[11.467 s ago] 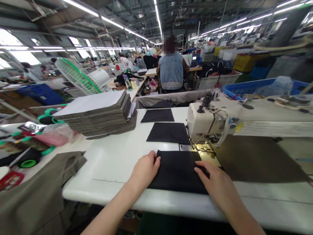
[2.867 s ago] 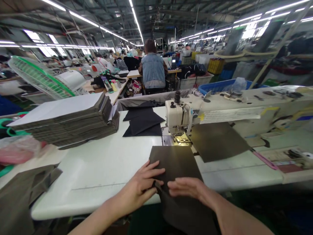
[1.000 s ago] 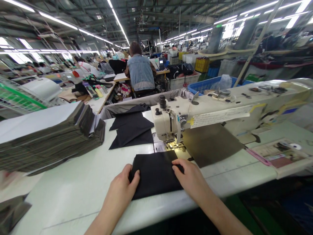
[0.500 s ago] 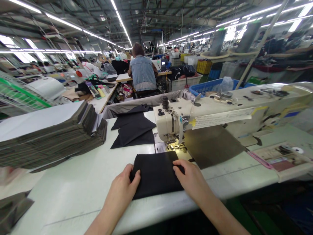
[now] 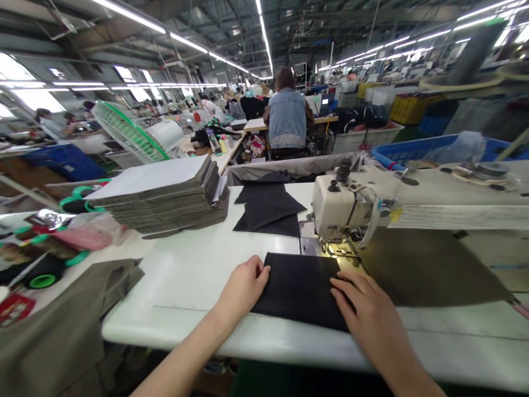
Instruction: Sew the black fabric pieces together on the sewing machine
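Note:
A folded black fabric piece lies on the white sewing table, its far edge close to the needle of the cream sewing machine. My left hand grips the piece's left edge with curled fingers. My right hand lies flat on its right side, fingers stretched toward the needle plate. Behind it, a few sewn black pieces overlap in a loose pile.
A tall stack of grey cut pieces stands at the left, beside a fan and green-rimmed rolls. Grey cloth hangs at the near left. Dark fabric lies under the machine arm. A person in a denim vest sits ahead.
The view has swung left, bringing the fan and rolls into sight. Both hands stay on the black piece, which sits slightly closer to the needle.

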A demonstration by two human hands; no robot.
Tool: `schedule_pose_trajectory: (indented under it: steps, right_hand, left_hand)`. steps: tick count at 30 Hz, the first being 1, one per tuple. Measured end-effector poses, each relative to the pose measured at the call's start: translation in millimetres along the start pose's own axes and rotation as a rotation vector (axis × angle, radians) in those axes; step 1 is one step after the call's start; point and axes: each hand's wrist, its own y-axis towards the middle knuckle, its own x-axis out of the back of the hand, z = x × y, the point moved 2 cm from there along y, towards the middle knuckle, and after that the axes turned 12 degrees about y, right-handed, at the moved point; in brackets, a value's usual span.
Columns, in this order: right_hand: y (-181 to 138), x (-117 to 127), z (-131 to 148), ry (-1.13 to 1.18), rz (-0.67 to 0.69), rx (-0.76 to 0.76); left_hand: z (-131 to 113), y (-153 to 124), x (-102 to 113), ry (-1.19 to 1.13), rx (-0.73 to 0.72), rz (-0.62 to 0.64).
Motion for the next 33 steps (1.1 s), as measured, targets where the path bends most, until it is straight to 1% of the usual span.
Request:
schedule_pose_trajectory:
  steps: [7,11,19,21,22,23,24,25,26,27,28,29,30,32,33]
  right_hand:
    - [0,1,0,0.007,-0.003,0.002]
    - [0,1,0,0.007,-0.012,-0.009]
    - [0,1,2,-0.023,0.01,0.003]
    - [0,-1,3,-0.023,0.002,-0.011]
    - [0,-2,2,-0.011,-0.002,-0.009]
    - [0,-3,1,0.011,-0.004,0.005]
    - [-1,-5,0,0.041,0.0,0.028]
    - [-1,-6,-2,0.073,0.015,0.058]
    - [-1,-7,-3,0.101,0.039,0.087]
    - [0,-7,-5,0.117,0.066,0.108]
    - [1,-7,-5,0.117,0.092,0.115]
    - [3,-6,-4,0.102,0.115,0.109]
    - [7,-6,-2,0.077,0.136,0.091]
    - [15,-8,10,0.007,0.161,0.027]
    - [20,-11,19,-0.022,0.165,-0.005]
  left_hand:
    - [-1,0,0,0.042,-0.012,-0.012]
    - [-3,0,-1,0.125,-0.01,-0.005]
    - [-11,-3,-9,0.314,-0.001,0.03]
    - [-10,-3,-7,0.353,0.003,0.0]
    - [-9,-2,-5,0.372,-0.023,-0.053]
    - [-9,-1,-2,0.385,-0.101,-0.118]
    - [-9,1,1,0.385,-0.236,-0.174]
    - [-11,3,3,0.37,-0.414,-0.2]
    - [-13,4,3,0.341,-0.601,-0.188]
    - [-15,4,3,0.304,-0.751,-0.142]
    - [-17,4,1,0.27,-0.836,-0.088]
    - [-21,4,-2,0.248,-0.845,-0.051]
    - [-25,2,-6,0.234,-0.793,-0.046]
    - [-33,-4,-17,0.232,-0.647,-0.107]
    - [-37,-8,-24,0.241,-0.597,-0.15]
